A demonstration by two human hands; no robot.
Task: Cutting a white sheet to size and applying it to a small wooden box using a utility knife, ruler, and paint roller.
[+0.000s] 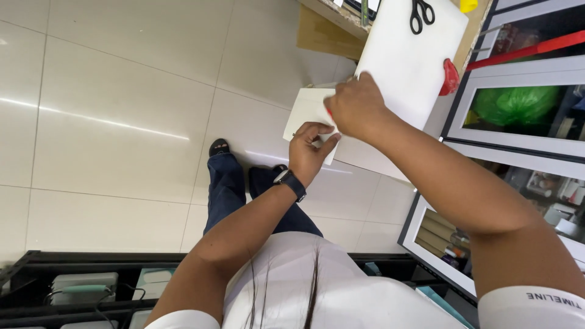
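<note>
The person is standing over a tiled floor [122,91], looking down. Left hand [309,152], w/ a dark wristwatch [291,181], is gripping the near edge of a small white card [306,113], fingers curled shut on it, thumb on top. Right hand [356,106] is closed round something thin w/ a bit of red showing at the fist, tip pressing on the card's right side; can't tell exactly what tool it is. The card is hanging out past the edge of a white board [408,58] on the counter at right, so it's mostly unsupported over the floor.

Black scissors [420,13] are lying at the far end of the board, well apart from both hands. A red object [450,77] is sitting just beside the board's right edge.

Risk, as I judge it: w/ the card overhanging, pressure from the right hand could be bending or tearing it, or slipping the tool toward the left fingers, which are v. near. Loose grip = card dropping to the floor.
</note>
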